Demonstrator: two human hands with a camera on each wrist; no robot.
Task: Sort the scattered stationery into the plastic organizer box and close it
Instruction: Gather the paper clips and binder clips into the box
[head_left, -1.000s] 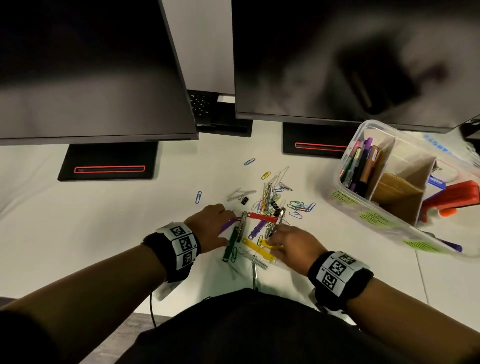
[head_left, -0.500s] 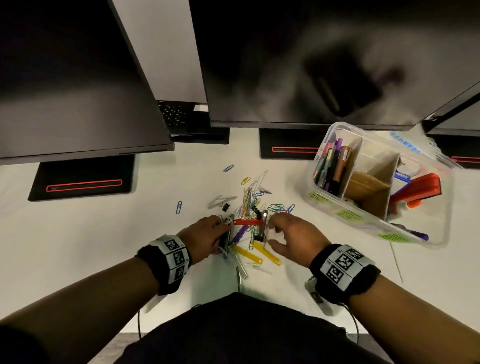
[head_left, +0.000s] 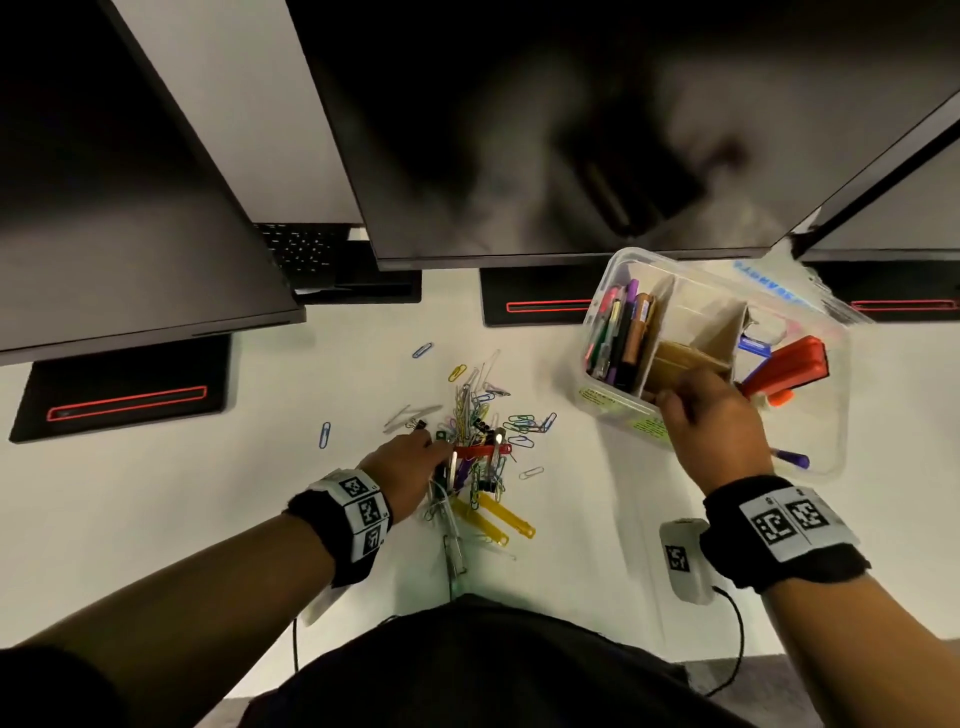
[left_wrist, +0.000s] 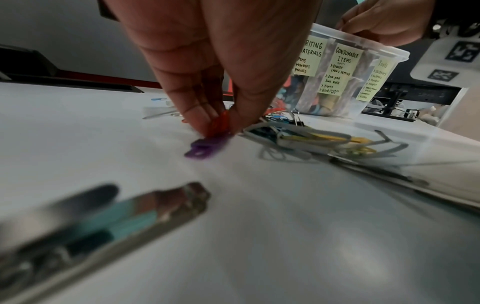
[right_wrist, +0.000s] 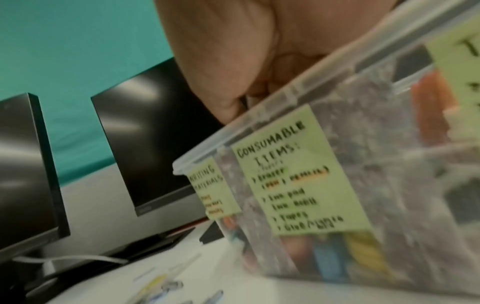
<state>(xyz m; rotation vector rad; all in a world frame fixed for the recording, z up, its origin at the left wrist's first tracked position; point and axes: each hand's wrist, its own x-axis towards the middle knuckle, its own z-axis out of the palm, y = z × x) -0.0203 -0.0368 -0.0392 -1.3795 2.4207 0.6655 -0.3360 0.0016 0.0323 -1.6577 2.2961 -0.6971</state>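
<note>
We've got the clear plastic organizer box (head_left: 613, 400) sitting open at about 2 o'clock on the desk, cardboard dividers inside, pens (head_left: 621, 332) upright in its left section, a red tool (head_left: 784, 364) on the right. Green labels (left_wrist: 344, 71) read "Consumable Items". The paper clip pile (head_left: 478, 441) sprawls at 12 o'clock with yellow fasteners (head_left: 501, 517) nearest us.

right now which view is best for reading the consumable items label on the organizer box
The left wrist view: the consumable items label on the organizer box is sharp there, with eraser, ink pad and tapes readable. The right wrist view shows it larger but motion-blurred. The head view shows only a sliver of green past the right hand.
</note>
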